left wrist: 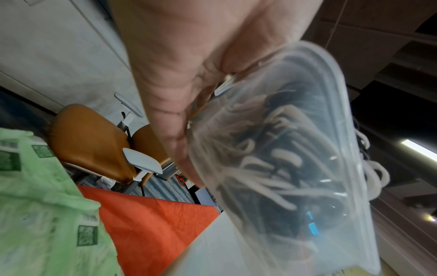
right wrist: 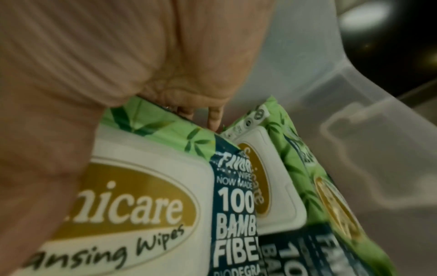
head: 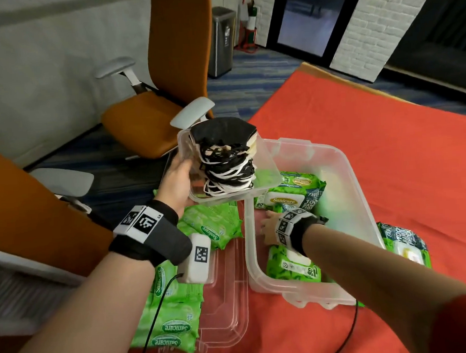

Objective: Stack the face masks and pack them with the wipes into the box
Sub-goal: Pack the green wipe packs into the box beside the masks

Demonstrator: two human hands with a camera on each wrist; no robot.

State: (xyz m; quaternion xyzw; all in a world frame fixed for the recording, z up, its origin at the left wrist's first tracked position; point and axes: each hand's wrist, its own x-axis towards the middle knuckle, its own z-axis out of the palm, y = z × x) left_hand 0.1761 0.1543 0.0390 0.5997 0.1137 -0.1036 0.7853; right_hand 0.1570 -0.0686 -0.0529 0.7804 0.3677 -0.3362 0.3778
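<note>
Wipes packs [head: 290, 263] lie in my clear box [head: 368, 196] near the table's front edge; my right hand [head: 268, 225] reaches among them, and only the right wrist view shows its fingertips [right wrist: 214, 119] dipped between two packs, grip unclear. Farther off, my left hand [head: 176, 180] grips the small tub [head: 266, 169] of stacked face masks [head: 225, 160] above the box's left rim. I judge the tub goes in next, needing a cleared gap.
</note>
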